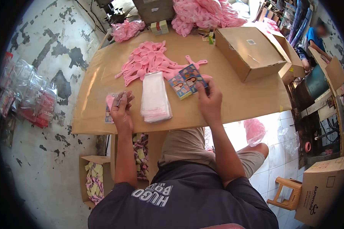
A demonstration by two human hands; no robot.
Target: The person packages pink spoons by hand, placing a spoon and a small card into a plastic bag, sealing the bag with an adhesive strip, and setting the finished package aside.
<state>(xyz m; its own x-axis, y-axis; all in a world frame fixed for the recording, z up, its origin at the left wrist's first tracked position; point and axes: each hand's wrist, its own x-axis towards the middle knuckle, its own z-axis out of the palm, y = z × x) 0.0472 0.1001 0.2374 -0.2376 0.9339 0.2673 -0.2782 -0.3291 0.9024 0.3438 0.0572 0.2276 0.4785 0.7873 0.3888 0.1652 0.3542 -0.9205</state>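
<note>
Two hands work at a brown surface (233,103). The left hand (121,110) is closed around one pink spoon (110,101) and a small printed card in a clear sleeve (108,115), pressing them down near the surface's near-left edge. The right hand (209,102) lies with its fingers curled, the fingertips touching the stack of printed cards (186,81) — two stacks show side by side, each with a colourful face picture, the print too small to read.

Between the hands lies one pile of clear plastic bags (155,97), flat and upright to the view. Beyond it spreads a heap of pink spoons (149,61), too many to count, just touching the cards. Further back sit two bagged bundles of pink spoons — a small one (127,29) at the left and a large one (206,15) in the middle — with a little yellow-and-white box (159,27) between them.

One closed cardboard box (248,51) rests on the right part of the surface, bearing a small white label that cannot be read. On the floor at the right stands another carton (320,194) printed "burnmills" as far as it can be made out, beside a wooden stool (287,192). The person's dark shirt (168,194) reads "HUGO BO…", seen upside down. Under the surface an open box of yellow and pink packets (93,181) stands on the floor.
</note>
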